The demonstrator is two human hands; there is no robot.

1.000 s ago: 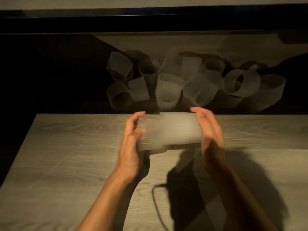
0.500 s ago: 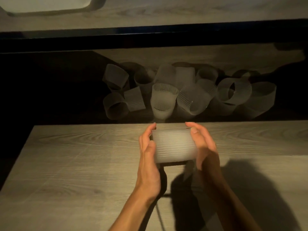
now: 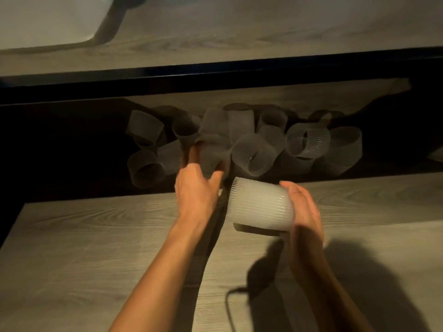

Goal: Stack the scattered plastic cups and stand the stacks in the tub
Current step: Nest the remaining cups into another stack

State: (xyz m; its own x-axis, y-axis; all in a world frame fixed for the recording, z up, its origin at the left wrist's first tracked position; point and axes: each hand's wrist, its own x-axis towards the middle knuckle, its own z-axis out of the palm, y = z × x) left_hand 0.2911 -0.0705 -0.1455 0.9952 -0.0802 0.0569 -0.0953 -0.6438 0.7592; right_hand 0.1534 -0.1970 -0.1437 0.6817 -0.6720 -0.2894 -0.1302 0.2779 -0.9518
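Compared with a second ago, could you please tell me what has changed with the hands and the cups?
The left hand let go of the nested cups and reached forward into the pile, where it now grips a loose cup. The right hand alone holds the nested cups, on their side above the table. The rest of the pile lies as before.

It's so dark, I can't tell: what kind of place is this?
Probably an indoor work table, dimly lit: a wood-grain tabletop, a heap of plastic cups behind it, and a pale tub farther back.
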